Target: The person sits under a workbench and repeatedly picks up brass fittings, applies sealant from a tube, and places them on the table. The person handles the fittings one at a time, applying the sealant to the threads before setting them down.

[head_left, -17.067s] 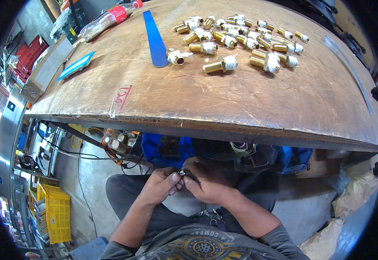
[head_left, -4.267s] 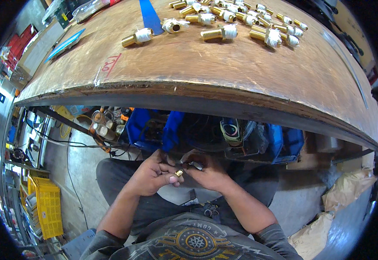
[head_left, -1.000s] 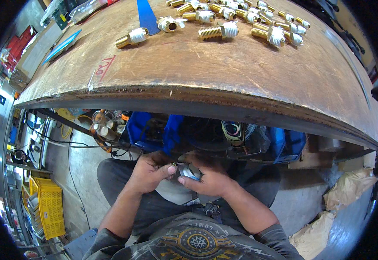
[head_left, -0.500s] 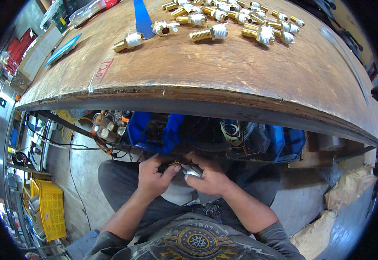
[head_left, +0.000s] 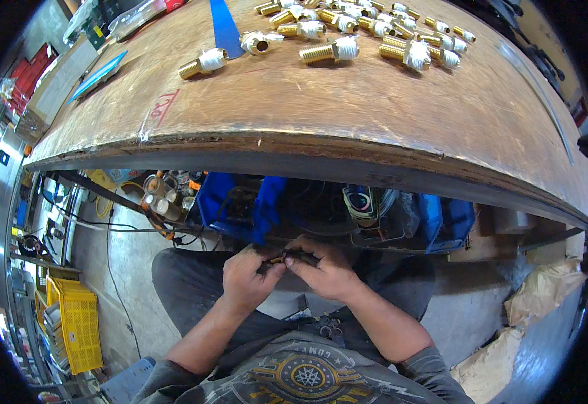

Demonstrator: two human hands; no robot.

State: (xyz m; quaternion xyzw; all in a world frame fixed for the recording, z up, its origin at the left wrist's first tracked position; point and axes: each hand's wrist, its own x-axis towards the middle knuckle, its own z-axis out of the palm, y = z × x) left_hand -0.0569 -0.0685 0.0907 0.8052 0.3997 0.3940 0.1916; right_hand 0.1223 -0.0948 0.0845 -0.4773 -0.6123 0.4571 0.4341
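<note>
My left hand and right hand meet fingertip to fingertip over my lap, pinched narrow on a small brass fitting with something dark around it; I cannot tell exactly what the dark part is, it is too small and half hidden by my thumbs. The piece sits below the edge of the wooden table, held in the air above my dark trousers. With so little of it showing past my fingers, I judge that a slip in the pinch would drop it between my knees onto the concrete floor, perhaps toward the clutter by the blue bin. Up on the table the other brass fittings, wrapped in white, lie loose near the far side and could roll if I knock the board.
</note>
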